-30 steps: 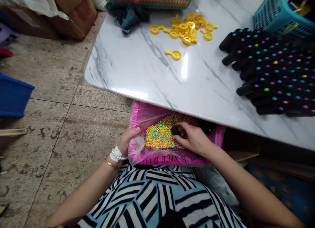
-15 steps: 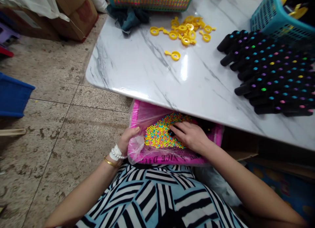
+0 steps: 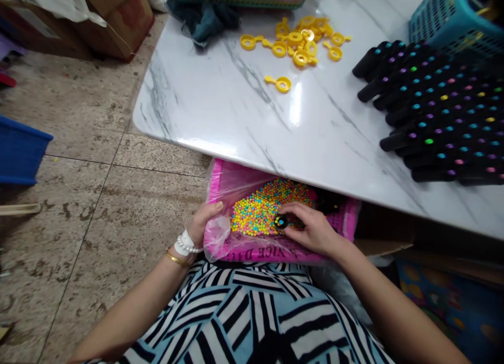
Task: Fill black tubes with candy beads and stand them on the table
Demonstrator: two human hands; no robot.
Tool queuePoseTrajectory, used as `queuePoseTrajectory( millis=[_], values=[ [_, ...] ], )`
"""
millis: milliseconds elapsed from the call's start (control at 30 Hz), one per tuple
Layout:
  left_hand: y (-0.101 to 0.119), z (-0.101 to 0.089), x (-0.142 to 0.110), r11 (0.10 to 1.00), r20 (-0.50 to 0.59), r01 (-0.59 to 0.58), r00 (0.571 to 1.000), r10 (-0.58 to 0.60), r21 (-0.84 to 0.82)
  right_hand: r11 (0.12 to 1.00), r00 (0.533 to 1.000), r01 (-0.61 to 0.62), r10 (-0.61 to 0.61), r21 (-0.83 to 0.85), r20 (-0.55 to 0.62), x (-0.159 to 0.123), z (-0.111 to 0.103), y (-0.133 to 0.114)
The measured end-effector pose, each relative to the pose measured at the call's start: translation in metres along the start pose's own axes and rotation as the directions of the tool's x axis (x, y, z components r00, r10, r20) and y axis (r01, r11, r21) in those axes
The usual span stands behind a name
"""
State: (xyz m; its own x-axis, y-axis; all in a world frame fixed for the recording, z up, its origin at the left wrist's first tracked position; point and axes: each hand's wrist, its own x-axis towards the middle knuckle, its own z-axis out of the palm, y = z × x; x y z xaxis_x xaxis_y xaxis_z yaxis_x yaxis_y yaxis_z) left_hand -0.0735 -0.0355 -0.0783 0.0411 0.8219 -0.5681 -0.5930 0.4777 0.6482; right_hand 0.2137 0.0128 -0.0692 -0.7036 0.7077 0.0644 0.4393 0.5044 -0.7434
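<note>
My left hand (image 3: 202, 225) grips the left end of a pink basket (image 3: 216, 183) lined with clear plastic, its thumb over the rim. Inside lie many small coloured beads (image 3: 254, 212), yellow, blue and pink. My right hand (image 3: 311, 228) is over the beads, thumb and fingers closed round a small black tube (image 3: 281, 221). The tube's round end faces up and shows a few coloured specks in it. The far right of the basket is dark, partly under the table edge.
On the marble-patterned table (image 3: 205, 102) lie yellow ring-shaped pieces (image 3: 301, 46), a dark cloth (image 3: 208, 20) and rows of black tubes (image 3: 437, 112) with coloured dots. A teal basket (image 3: 437, 18) stands at the back right. A blue bin (image 3: 21, 151) is on the floor at left.
My right hand dipped the black tube into the beads, then turned its round end upward. My left hand stayed on the basket's end.
</note>
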Motion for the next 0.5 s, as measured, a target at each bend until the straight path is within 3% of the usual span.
queuePoseTrajectory(
  millis=[100,367,500],
  values=[
    [0.001,0.000,0.001,1.000,-0.003,-0.004,1.000,0.004,0.007,0.998,0.997,-0.057,0.057,0.008,-0.059,-0.006,-0.005,-0.004],
    [0.001,-0.003,0.002,1.000,0.018,0.025,1.000,-0.025,-0.002,0.995,0.989,0.051,-0.062,-0.081,-0.136,0.002,-0.037,-0.044],
    [0.000,-0.004,0.003,1.000,0.042,-0.004,0.999,0.004,-0.003,0.967,0.994,0.091,-0.103,-0.237,-0.036,0.004,-0.035,-0.042]
  ],
)
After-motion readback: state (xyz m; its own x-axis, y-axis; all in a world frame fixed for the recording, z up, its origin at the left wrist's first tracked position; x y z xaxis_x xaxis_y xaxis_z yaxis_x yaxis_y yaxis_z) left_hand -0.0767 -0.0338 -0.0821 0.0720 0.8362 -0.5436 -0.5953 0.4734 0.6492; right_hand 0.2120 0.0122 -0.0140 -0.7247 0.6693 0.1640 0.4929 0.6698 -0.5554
